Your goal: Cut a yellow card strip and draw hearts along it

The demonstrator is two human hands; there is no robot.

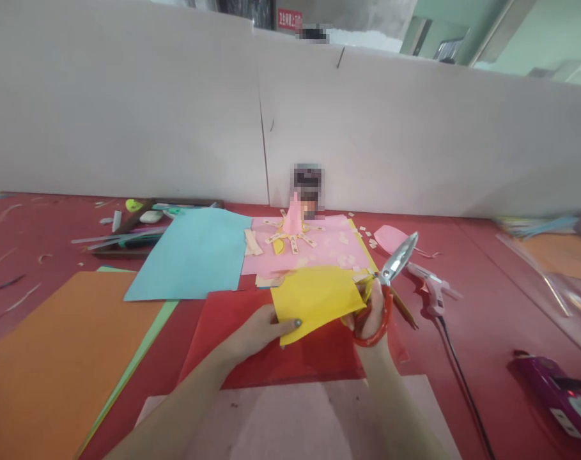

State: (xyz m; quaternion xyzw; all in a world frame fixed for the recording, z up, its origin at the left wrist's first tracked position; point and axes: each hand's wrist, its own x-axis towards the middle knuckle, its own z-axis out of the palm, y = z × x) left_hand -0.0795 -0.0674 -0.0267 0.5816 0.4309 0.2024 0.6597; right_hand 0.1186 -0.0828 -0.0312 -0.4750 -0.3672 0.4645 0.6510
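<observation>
A sheet of yellow paper [319, 299] is pinched at its left edge by my left hand [259, 331], thumb on top. My right hand [372, 314] grips a pair of scissors [398, 259] with red-orange handles, its blades pointing up and away to the right. The fingers of this hand also reach the paper's right edge, where a crumpled yellow bit shows; whether they grip it I cannot tell. Beneath the yellow paper lies red paper [208, 345]. Farther back, a pink cone [293, 220] stands amid small radiating strips on pink paper [326, 239].
Blue paper [194, 255] and orange paper [64, 345] lie to the left, beside a tray of tools [122, 246]. At right are a glue gun [434, 294] with a cord and a purple power strip [553, 390]. A white partition [415, 134] closes off the back.
</observation>
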